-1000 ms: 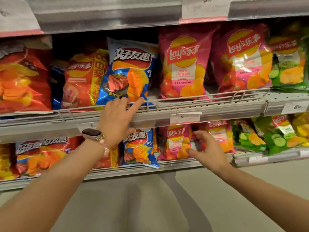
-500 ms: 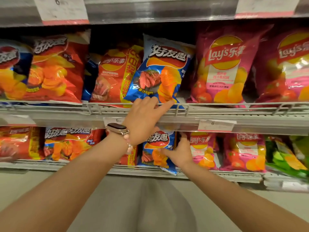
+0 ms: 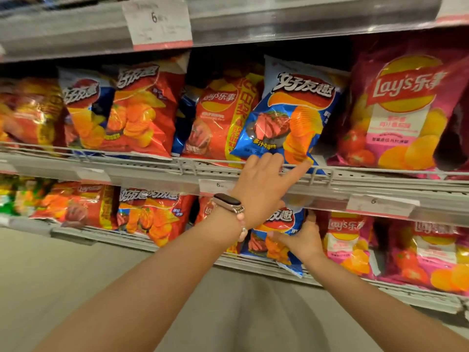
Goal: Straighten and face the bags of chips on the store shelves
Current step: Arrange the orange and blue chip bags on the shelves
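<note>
A blue chip bag (image 3: 291, 115) stands tilted on the upper shelf, leaning left over a red Lay's bag (image 3: 218, 118). My left hand (image 3: 261, 189), with a watch on the wrist, rests on the shelf rail (image 3: 127, 166). Its fingertips and spread thumb touch that bag's bottom edge. One shelf down, a second blue bag (image 3: 264, 246) sticks out over the shelf front. My right hand (image 3: 303, 241) grips its right side, thumb on the front and fingers behind.
Pink Lay's bags stand to the right on the upper (image 3: 401, 110) and lower (image 3: 347, 242) shelves. Red and orange bags (image 3: 142, 110) fill the left side. A price tag (image 3: 157, 21) hangs from the shelf above. Grey floor (image 3: 63, 275) lies below.
My right hand moved left from the lower pink bag to the lower blue bag and took hold of it. My left hand stayed at the upper blue bag's bottom. The view shifted left.
</note>
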